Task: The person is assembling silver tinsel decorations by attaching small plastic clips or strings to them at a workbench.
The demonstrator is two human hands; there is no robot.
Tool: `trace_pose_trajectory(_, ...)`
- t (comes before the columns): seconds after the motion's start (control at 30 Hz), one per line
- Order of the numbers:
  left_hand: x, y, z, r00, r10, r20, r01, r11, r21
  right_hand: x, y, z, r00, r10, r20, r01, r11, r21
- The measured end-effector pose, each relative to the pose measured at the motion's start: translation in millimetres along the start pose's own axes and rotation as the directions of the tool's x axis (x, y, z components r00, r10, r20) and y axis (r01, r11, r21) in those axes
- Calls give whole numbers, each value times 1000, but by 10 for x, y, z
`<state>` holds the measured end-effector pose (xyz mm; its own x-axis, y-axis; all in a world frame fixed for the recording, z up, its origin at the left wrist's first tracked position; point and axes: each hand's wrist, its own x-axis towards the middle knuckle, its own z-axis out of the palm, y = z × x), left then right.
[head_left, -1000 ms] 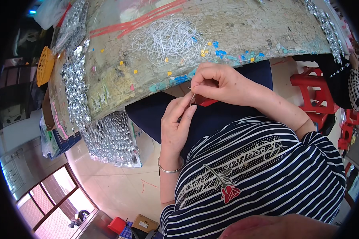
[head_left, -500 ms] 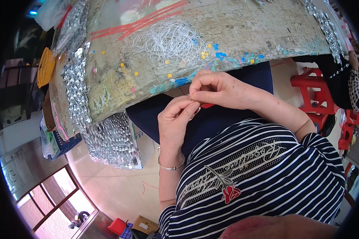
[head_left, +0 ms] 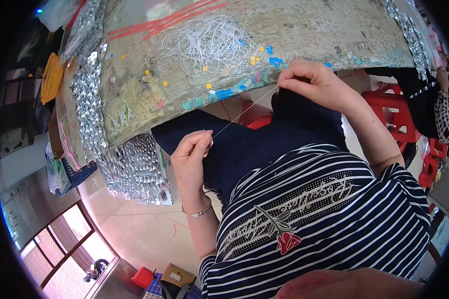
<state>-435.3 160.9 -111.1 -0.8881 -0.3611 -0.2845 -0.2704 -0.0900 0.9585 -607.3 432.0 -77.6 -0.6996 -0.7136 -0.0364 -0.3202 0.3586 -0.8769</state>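
A thin pale thread (head_left: 248, 108) runs taut between my two hands, over my lap. My left hand (head_left: 192, 149) pinches its lower end between thumb and fingers; a small whitish bit shows at those fingertips, too small to name. My right hand (head_left: 312, 82), higher and by the table's near edge, is closed on the other end. On the table (head_left: 329, 35) beyond my hands lies a loose tangle of white thread (head_left: 209, 42). Small yellow and blue pieces (head_left: 275, 61) are scattered near the edge.
Strands of shiny silver faceted pieces (head_left: 88, 94) hang over the table's left side, with more bundled below (head_left: 134, 172). Another silver strand (head_left: 409, 35) lies at the far right. A yellow basket (head_left: 51, 77) is at the left. Red stools (head_left: 389, 112) and another person's sleeve (head_left: 442, 112) are at the right.
My hands were together at the table's edge; now they are apart. The right moved up and right, the left down and left, with the thread stretched between them.
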Motion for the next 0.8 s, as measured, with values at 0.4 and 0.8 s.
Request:
trace_pose_trajectory(0.4,112,365,637,962,211,173,-214,977,1,169,-469,390,995,-98,20,93,983,157)
trace_pose_trajectory(0.8,-13,237,572,986,65,155,-54,996,-75,142,-294,203,996,50,-75,-20,932,362)
